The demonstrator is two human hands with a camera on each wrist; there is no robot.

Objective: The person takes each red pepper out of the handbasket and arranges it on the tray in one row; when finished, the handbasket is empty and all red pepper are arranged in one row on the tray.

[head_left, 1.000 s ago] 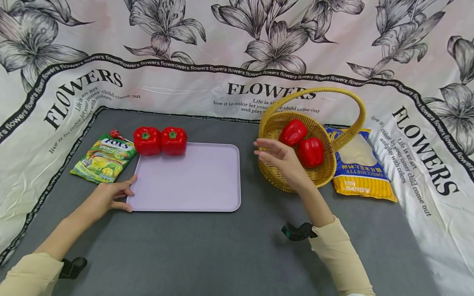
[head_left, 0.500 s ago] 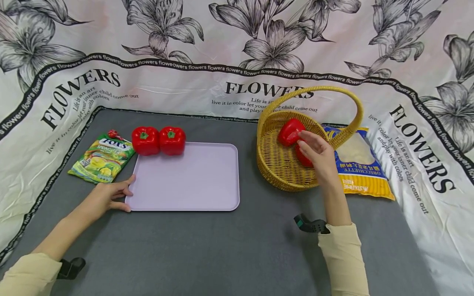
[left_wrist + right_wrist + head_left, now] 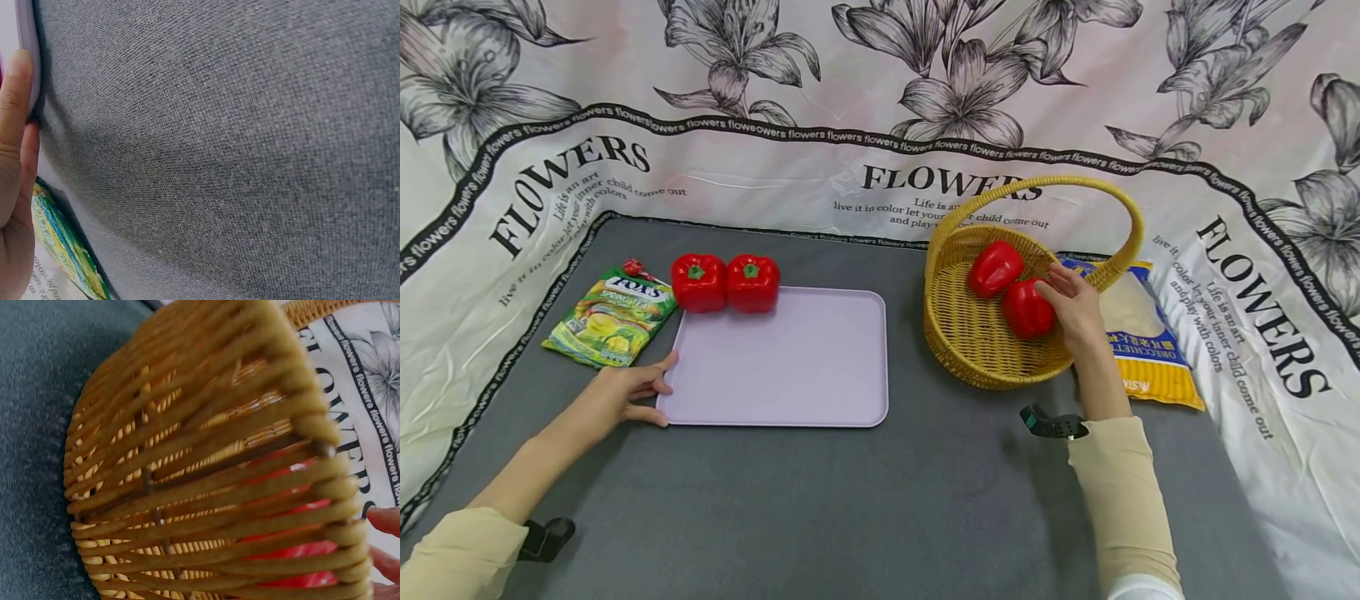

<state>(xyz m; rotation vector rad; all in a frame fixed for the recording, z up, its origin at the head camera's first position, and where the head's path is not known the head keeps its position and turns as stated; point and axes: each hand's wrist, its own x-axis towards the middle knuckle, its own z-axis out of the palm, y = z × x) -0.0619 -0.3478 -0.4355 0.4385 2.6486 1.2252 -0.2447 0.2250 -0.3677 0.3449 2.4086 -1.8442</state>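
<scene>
My left hand [image 3: 621, 396] rests against the left edge of a pale lilac tray [image 3: 790, 367], its thumb and fingers spread along the rim. In the left wrist view the thumb [image 3: 14, 103] lies along the tray's side. My right hand [image 3: 1078, 315] is over the right rim of a yellow wicker basket [image 3: 992, 367], thumb and fingers reaching in at a red bell pepper [image 3: 1026, 310]; whether they touch it is unclear. A second red bell pepper [image 3: 996, 268] lies beside it in the basket. Through the weave the right wrist view shows red pepper [image 3: 294, 562].
Two more red bell peppers [image 3: 698, 283] [image 3: 752, 283] stand at the tray's back left corner. A green candy bag [image 3: 613, 321] lies left of the tray. Behind the right hand is a blue and yellow pasta bag [image 3: 1157, 367]. The basket's tall handle [image 3: 1131, 225] arches above its right side.
My right hand has moved rightward from the basket's left part, across the peppers, to its right rim. The left hand stays at the tray; the peppers look unmoved.
</scene>
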